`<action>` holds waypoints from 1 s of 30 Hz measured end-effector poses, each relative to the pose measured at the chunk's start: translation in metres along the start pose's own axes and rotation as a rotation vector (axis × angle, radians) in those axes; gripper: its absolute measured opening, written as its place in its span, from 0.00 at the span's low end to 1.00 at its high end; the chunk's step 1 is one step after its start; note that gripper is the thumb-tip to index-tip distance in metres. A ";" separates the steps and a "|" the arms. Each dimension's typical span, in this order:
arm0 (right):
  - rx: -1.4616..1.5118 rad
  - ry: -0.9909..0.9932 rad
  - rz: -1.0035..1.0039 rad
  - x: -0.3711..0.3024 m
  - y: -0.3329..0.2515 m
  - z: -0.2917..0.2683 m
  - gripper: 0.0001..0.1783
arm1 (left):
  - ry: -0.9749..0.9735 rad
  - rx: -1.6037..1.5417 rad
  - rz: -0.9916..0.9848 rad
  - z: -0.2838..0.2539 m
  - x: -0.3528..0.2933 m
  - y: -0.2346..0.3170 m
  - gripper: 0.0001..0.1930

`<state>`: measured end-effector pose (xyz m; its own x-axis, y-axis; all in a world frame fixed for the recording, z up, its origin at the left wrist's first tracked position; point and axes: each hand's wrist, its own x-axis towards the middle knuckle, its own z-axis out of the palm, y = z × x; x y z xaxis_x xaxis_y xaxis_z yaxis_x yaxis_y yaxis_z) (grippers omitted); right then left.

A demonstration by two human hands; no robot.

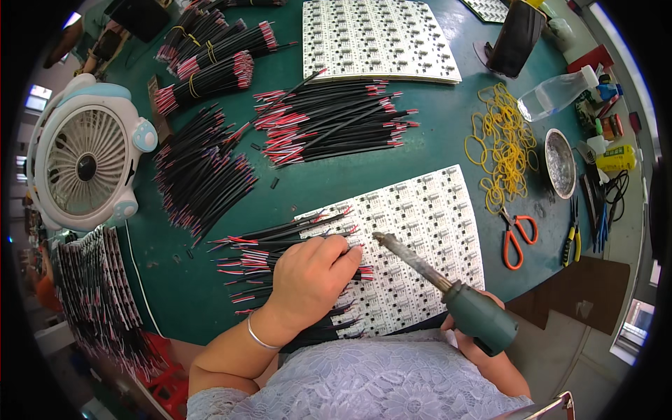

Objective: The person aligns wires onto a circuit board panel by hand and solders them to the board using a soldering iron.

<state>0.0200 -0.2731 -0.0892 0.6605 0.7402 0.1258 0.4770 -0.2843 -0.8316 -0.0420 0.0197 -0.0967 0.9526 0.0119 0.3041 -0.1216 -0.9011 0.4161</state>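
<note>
We look down from a person's head, out over the near edge of the green table. The lace top is so close that it fills our bottom part. The left hand and the right hand are close too, by that near edge. The table's far part is farther off, and our top cuts it. Our wide, round view bends straight lines and reaches past the table's left and right edges.
</note>
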 end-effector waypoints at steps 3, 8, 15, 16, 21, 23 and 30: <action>0.010 -0.072 0.170 -0.002 -0.003 -0.007 0.28 | 0.003 0.009 0.001 -0.001 0.000 -0.001 0.11; -0.068 -0.134 0.116 -0.010 0.003 -0.006 0.31 | 0.013 -0.033 0.018 -0.001 0.000 -0.005 0.11; 0.010 -0.067 0.343 -0.015 -0.004 0.000 0.21 | -0.006 -0.022 0.029 0.000 0.000 -0.005 0.10; 0.082 -0.045 0.360 -0.014 -0.004 0.001 0.23 | -0.006 -0.022 0.027 0.000 0.000 -0.004 0.10; -0.016 -0.154 0.141 -0.005 -0.001 -0.006 0.30 | -0.010 -0.012 0.022 0.000 0.000 -0.004 0.10; 0.041 -0.128 0.122 0.000 -0.005 -0.006 0.28 | -0.012 -0.011 0.021 0.000 0.000 -0.004 0.10; 0.022 -0.180 0.110 0.000 -0.009 -0.011 0.27 | -0.024 -0.016 0.018 -0.001 0.000 -0.004 0.11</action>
<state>0.0218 -0.2769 -0.0755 0.5925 0.8030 -0.0640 0.3937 -0.3580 -0.8467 -0.0415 0.0234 -0.0976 0.9564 -0.0149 0.2915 -0.1434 -0.8939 0.4248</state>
